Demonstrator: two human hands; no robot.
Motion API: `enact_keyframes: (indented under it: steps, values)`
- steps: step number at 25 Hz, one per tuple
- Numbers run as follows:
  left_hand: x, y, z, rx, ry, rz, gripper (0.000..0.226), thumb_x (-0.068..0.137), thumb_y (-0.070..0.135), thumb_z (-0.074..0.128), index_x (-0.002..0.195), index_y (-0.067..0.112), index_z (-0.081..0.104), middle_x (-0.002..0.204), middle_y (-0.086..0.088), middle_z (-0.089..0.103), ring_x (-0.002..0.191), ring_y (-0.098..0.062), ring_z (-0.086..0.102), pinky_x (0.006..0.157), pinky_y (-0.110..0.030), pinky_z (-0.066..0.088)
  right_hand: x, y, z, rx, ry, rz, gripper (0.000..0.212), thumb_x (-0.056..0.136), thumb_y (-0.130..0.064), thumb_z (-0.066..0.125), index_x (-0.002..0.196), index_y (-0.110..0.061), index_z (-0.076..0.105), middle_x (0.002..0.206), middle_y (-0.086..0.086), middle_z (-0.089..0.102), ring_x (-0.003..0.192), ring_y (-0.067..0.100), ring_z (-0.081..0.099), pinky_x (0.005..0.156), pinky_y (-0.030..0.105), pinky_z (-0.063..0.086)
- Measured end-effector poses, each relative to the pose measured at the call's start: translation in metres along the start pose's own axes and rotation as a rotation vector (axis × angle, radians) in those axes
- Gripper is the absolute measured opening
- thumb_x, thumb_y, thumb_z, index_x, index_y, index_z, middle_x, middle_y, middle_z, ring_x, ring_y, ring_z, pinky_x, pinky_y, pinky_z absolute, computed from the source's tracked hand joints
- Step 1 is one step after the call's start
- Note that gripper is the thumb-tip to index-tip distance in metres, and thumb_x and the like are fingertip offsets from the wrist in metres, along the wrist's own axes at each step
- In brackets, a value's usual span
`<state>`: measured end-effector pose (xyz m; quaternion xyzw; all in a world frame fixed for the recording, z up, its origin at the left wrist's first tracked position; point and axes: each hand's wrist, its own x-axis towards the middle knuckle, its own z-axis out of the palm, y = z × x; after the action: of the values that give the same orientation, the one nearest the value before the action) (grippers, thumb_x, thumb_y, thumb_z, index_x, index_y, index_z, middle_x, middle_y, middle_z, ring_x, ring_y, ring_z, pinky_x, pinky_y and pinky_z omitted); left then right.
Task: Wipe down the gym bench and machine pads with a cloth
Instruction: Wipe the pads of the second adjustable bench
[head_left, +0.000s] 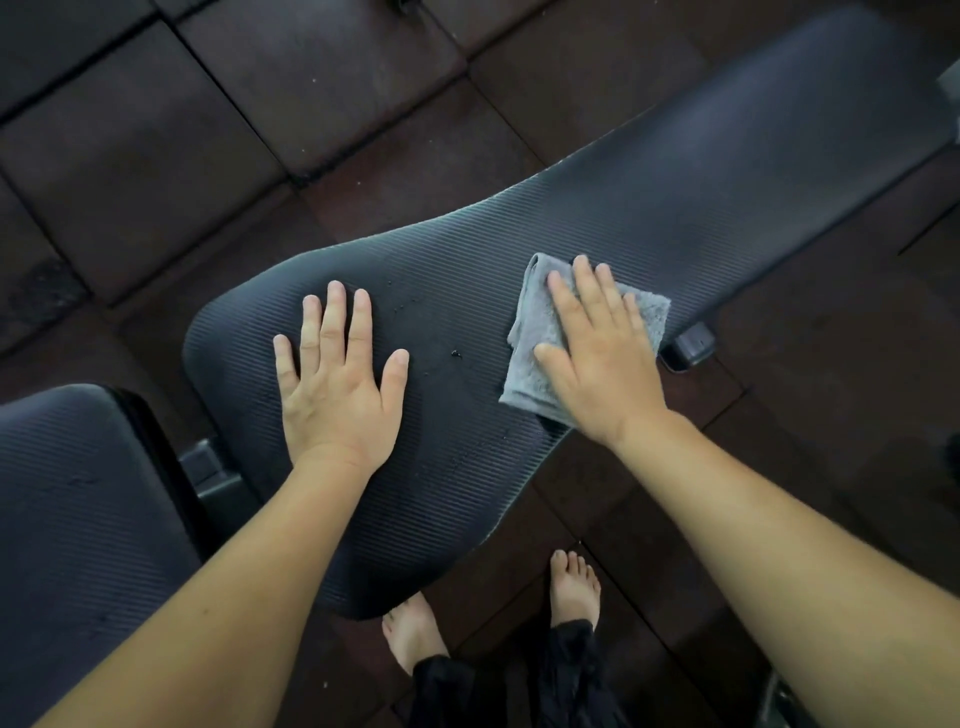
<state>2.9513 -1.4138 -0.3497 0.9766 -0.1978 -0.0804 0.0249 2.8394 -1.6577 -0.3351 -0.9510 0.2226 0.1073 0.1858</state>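
— While we lean over it, how does our bench pad (519, 249) look?
— Dark grey, nearly black, with fine ribs running across its whole surface. It has rounded corners and a dull sheen. A few small droplets (456, 354) sit on it between our hands.
— Which way does it run?
— Its long axis goes diagonally, from the broad end near our bare feet (574, 587) at the lower middle up to the upper right. It narrows partway along, and the slim end points away from us to the right.
— And the cloth (524, 374)?
— Grey, plush and folded into a rough square. It lies on the pad's right side, just where the pad narrows, with one corner pointing up and away from us.
— What are our hands doing?
— Our right hand (597, 364) lies flat on the cloth, fingers straight and close together, pressing it onto the pad. Our left hand (337, 379) rests palm down on the bare broad part, fingers straight and spread, thumb out to the side. The two hands are apart.
— Anything else around us?
— A second ribbed seat pad (78, 493) sits at the lower left, just beside the broad end. A dark bracket (693, 343) shows under the right edge, and dark floor tiles (311, 93) lie beneath everything.
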Motion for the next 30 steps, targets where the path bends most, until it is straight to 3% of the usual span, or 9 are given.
enact_keyframes:
  steps: [3,8,14,18,20,24,26,30]
  values:
    - [0.001,-0.006,-0.01,-0.077,-0.056,0.037,0.072,0.106,0.059,0.026,0.167,0.023,0.011,0.175,0.002,-0.001,0.161,-0.021,-0.005,0.129,-0.052,0.001,-0.001,-0.028,0.013,-0.059,0.077,0.072,0.075,0.105,-0.055,0.025,0.167,-0.019,0.004,0.174,0.004,-0.01,0.159,0.021,-0.014,0.129,0.045,-0.006]
    - [-0.033,-0.056,-0.038,-0.045,-0.064,0.112,0.072,0.105,0.059,0.025,0.166,0.022,0.017,0.174,-0.001,0.009,0.161,-0.023,0.001,0.129,-0.052,0.008,-0.023,-0.058,0.022,-0.158,-0.097,-0.157,0.081,0.099,-0.067,0.013,0.166,-0.024,-0.004,0.172,-0.002,-0.02,0.157,0.016,-0.021,0.128,0.04,-0.012]
    - [-0.054,-0.145,-0.073,0.069,-0.017,0.063,0.074,0.103,0.058,0.027,0.165,0.018,0.023,0.173,-0.003,0.015,0.161,-0.025,0.007,0.129,-0.052,0.01,0.034,-0.106,0.021,-0.115,0.008,0.049,0.079,0.105,-0.062,0.019,0.166,-0.016,0.002,0.173,0.007,-0.012,0.159,0.023,-0.015,0.129,0.046,-0.007]
    - [-0.065,-0.187,-0.083,0.143,-0.04,0.036,0.074,0.103,0.058,0.025,0.165,0.018,0.023,0.173,-0.002,0.013,0.161,-0.023,0.006,0.129,-0.053,0.01,-0.018,-0.144,0.044,-0.188,-0.122,-0.24,0.079,0.101,-0.065,0.01,0.165,-0.023,-0.008,0.172,0.0,-0.02,0.157,0.019,-0.022,0.129,0.044,-0.009]
    - [-0.073,-0.21,-0.085,0.183,-0.056,-0.003,0.077,0.102,0.061,0.02,0.165,0.018,0.021,0.174,-0.001,0.011,0.161,-0.022,0.003,0.129,-0.054,0.009,-0.007,-0.142,0.038,-0.175,-0.154,-0.295,0.079,0.099,-0.066,0.004,0.165,-0.026,-0.008,0.172,-0.003,-0.02,0.157,0.016,-0.023,0.129,0.044,-0.007]
    - [-0.087,-0.238,-0.075,0.216,-0.078,-0.051,0.078,0.102,0.067,0.011,0.166,0.023,0.014,0.174,0.002,0.006,0.161,-0.021,0.0,0.128,-0.056,0.007,0.065,-0.149,0.025,-0.132,-0.005,-0.086,0.076,0.104,-0.06,0.018,0.167,-0.02,0.006,0.174,0.003,-0.006,0.16,0.02,-0.009,0.129,0.045,-0.004]
    - [-0.087,-0.238,-0.072,0.211,-0.066,-0.048,0.077,0.103,0.067,0.011,0.166,0.024,0.012,0.174,0.002,0.005,0.161,-0.02,-0.001,0.128,-0.055,0.005,0.058,-0.162,0.034,-0.122,0.01,-0.078,0.076,0.105,-0.058,0.019,0.167,-0.018,0.005,0.174,0.006,-0.006,0.16,0.022,-0.009,0.129,0.046,-0.005]
    - [-0.087,-0.237,-0.072,0.212,-0.052,-0.052,0.076,0.103,0.065,0.011,0.166,0.023,0.012,0.174,0.002,0.005,0.161,-0.021,0.001,0.128,-0.056,0.007,-0.006,-0.167,0.054,-0.215,-0.092,-0.41,0.078,0.102,-0.063,0.018,0.166,-0.022,0.0,0.173,0.001,-0.01,0.159,0.019,-0.014,0.13,0.045,-0.003]
